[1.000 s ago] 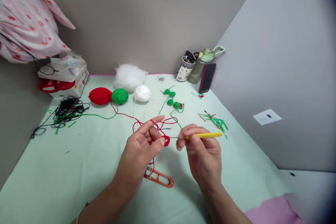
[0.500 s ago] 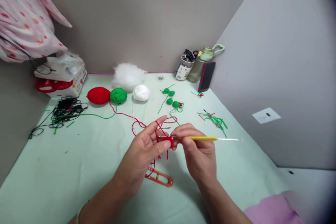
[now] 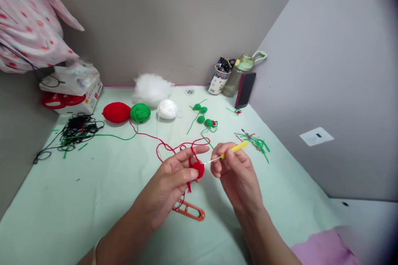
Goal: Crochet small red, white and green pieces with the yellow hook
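My left hand (image 3: 172,178) pinches a small round piece of red crochet (image 3: 198,169) between thumb and fingers. Red yarn (image 3: 195,149) passes over its stretched index finger, and a short red tail hangs below. In my right hand (image 3: 234,169) is a crochet hook (image 3: 234,149) with a yellow handle, tilted up to the right. The hook's thin metal tip reaches the top right edge of the red piece; whether it sits in a loop is too small to tell. Beneath my left hand lies an orange slotted tool (image 3: 195,217), partly covered.
Red (image 3: 116,112), green (image 3: 140,112) and white (image 3: 168,109) yarn balls stand at the back, before white stuffing (image 3: 152,90). Small green crochet balls (image 3: 201,119) and yarn scraps (image 3: 256,143) lie right. Black yarn (image 3: 77,130) is tangled left. A phone (image 3: 245,90) leans by a bottle (image 3: 232,83).
My right hand has turned and drawn slightly right, swinging the hook from level to slanted. My left index finger has lowered, and the red piece has turned to show more of its face.
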Demonstrator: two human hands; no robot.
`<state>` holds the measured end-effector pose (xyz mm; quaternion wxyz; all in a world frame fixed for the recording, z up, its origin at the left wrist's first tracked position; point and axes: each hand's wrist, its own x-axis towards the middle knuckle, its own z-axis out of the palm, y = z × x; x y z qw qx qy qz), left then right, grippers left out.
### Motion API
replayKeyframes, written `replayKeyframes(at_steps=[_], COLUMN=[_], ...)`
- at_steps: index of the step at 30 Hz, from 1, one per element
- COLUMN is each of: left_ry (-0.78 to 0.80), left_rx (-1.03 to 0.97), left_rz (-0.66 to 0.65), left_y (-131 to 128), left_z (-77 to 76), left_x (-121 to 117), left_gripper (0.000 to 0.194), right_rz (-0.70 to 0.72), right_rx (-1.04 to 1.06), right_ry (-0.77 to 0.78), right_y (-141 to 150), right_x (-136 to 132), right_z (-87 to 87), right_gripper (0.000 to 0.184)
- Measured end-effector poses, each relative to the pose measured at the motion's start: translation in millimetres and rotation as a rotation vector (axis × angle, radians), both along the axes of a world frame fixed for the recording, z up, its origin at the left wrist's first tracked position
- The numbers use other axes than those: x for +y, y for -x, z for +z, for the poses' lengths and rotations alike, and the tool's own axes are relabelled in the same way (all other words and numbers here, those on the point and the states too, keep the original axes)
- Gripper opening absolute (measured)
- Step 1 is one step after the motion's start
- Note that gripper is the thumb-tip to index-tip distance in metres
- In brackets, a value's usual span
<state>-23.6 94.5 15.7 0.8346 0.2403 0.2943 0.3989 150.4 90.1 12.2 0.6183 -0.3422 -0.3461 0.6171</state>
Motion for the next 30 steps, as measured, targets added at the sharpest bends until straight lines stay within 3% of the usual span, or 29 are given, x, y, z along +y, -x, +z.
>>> replayKeyframes(at_steps=[6,13,30], left_ry=[-0.076,-0.107,-0.164], left_rx=[0.106,0.157,0.255], left_rz=[0.007,0.064,0.129], left_y=[-0.5,-2.9,-0.9], left_z=[1.3,-3.0,1.2], left_x=[-0.1,-3.5,-5.6], left_gripper=[0.042,0.060,0.040], right_rz=[-0.036,-0.039,-0.068], right_rx=[-0.080,-0.105,-0.133], right_ry=[-0.100,-0.151,-0.130], right_y=[1.7,6.7,7.7], right_x=[-1.7,-2.8,-2.9], right_z=[-1.6,-5.3,-3.6], right_gripper=[0.014,0.012,0.013])
